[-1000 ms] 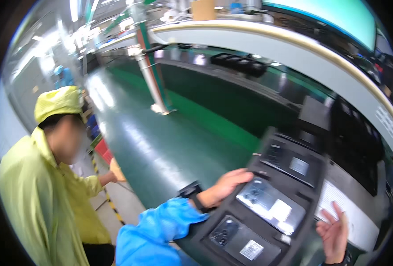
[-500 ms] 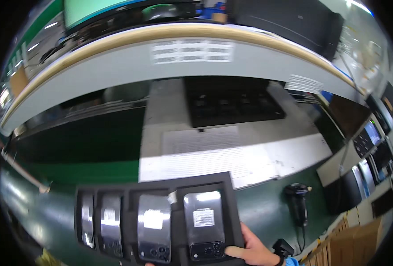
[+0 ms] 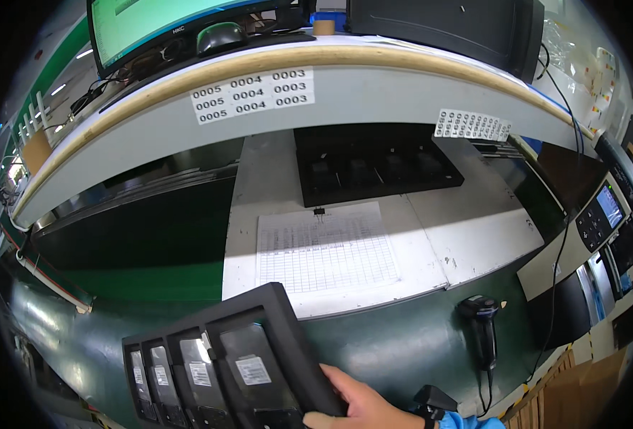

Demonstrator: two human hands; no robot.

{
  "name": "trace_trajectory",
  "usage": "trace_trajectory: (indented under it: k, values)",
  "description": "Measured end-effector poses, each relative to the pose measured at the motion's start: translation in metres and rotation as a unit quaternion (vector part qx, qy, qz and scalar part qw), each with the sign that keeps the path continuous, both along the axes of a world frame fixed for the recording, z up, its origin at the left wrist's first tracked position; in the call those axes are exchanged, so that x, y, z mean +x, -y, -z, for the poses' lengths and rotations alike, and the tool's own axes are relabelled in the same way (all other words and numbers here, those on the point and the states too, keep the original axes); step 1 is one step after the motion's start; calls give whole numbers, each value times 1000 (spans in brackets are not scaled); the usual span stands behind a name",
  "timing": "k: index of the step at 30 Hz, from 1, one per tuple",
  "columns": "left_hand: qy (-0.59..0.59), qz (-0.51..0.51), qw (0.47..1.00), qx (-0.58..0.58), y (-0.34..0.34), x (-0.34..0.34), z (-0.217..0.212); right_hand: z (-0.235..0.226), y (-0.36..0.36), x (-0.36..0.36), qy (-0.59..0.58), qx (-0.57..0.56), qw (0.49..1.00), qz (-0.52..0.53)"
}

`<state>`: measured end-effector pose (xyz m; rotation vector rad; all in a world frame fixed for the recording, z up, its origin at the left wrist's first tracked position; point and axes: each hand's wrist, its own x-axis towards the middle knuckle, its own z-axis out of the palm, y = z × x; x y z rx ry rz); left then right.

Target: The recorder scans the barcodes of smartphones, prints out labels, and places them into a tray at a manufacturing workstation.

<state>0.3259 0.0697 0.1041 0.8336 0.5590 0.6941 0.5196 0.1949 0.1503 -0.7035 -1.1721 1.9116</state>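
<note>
My right hand (image 3: 363, 407) gripped the tray (image 3: 223, 372) by its right edge, over the belt's (image 3: 402, 343) near edge. Tray's long axis ran left from the hand, four devices abreast. Left hand out of view; its state unknown. Scanner (image 3: 482, 329) lay right.

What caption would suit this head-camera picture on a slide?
Right hand grips a black tray of four handheld devices above a green bench.

Tray (image 3: 216, 357) of devices (image 3: 248, 375) nearest, paper sheet (image 3: 324, 247) behind it, scanner (image 3: 482, 325) right
</note>
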Motion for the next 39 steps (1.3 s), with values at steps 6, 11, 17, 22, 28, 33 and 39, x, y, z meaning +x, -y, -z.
trace_trajectory:
  k: [6, 11, 17, 22, 28, 33, 39]
  values:
    - [-23, -99, 975, 200, -42, -17, -32, 66, -6, 31, 133, 55, 986, 81]
    - [-339, -185, 831, 400, -89, -49, -39, 84, 14, 71, 379, 177, 890, 181]
    - [-403, -139, 574, 699, -195, 4, -37, 82, 20, 86, 550, 316, 698, 331]
    - [-377, -102, 560, 730, -222, 49, 14, 79, 10, 156, 657, 234, 513, 501]
    - [-391, -142, 557, 719, -215, 49, 31, 83, 7, 190, 651, 105, 588, 469]
    - [-403, -201, 594, 666, -221, 47, 30, 25, 13, 137, 237, -117, 903, 339]
    - [-375, -227, 672, 598, -229, 42, 28, 8, 21, 70, 173, -226, 957, 59]
